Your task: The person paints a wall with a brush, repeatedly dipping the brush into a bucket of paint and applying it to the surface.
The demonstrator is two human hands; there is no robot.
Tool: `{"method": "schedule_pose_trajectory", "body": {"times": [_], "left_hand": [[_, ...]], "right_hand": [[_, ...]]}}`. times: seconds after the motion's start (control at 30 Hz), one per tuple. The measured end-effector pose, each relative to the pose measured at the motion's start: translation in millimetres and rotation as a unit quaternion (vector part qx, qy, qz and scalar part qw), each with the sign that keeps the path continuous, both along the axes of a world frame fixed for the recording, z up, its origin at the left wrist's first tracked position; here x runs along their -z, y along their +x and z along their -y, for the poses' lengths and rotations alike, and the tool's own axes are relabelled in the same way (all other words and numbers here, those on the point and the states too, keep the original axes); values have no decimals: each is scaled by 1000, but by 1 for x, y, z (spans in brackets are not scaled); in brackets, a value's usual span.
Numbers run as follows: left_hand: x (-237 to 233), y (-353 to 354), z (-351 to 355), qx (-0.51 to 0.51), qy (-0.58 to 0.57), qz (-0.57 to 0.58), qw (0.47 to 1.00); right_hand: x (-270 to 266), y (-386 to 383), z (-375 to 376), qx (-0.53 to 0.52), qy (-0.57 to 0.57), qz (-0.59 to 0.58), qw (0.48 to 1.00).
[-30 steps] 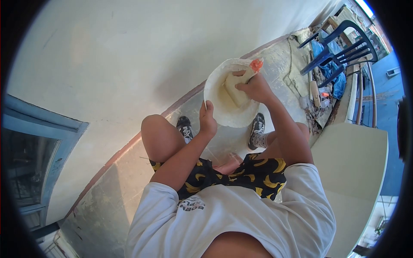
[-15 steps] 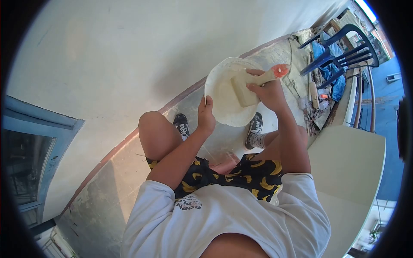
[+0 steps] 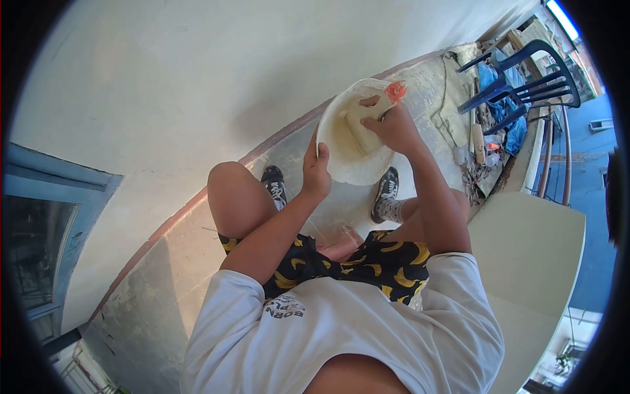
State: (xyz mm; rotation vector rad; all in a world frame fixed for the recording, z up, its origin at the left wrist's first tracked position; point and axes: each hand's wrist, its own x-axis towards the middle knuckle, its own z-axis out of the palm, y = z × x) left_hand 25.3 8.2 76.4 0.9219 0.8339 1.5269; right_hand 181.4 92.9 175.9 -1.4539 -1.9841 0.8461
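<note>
My left hand (image 3: 316,172) grips the near left rim of a round, whitish tub (image 3: 336,134), with the thumb over the edge. The tub is tilted, and pale paint coats its inside. My right hand (image 3: 391,127) is closed around a wide paintbrush (image 3: 358,132), whose broad cream-coloured head lies inside the tub. The red end of its handle points up and away, past the far rim. My fingers hide part of the brush. Both hands are held out above the floor, between my knees and the wall.
A pale wall (image 3: 197,85) rises ahead, with a blue-framed window (image 3: 49,226) on the left. At the right stand a dark blue plastic chair (image 3: 535,88), a heap of debris (image 3: 484,141) and a pale low wall (image 3: 531,246). Grey floor (image 3: 147,308) runs beneath me.
My right hand has shifted slightly left and up, turning the paintbrush so its red handle end swings left. The tub has tilted more and moved slightly up in view.
</note>
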Motion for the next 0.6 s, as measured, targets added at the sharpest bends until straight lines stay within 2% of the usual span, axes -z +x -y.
{"method": "schedule_pose_trajectory", "body": {"times": [0.13,0.23,0.33,0.6], "left_hand": [[3,1,0,0,1,10,1000],[0,0,1,-4,16,1,1000],[0,0,1,10,4,10,1000],[6,2,1,-2,22,11,1000]], "right_hand": [[-5,-6,1,12,0,59,998],[0,-5,1,-16,57,29,998],[-1,-7,1,-7,23,38,999],[5,-6,-1,-25,44,37,998]]}}
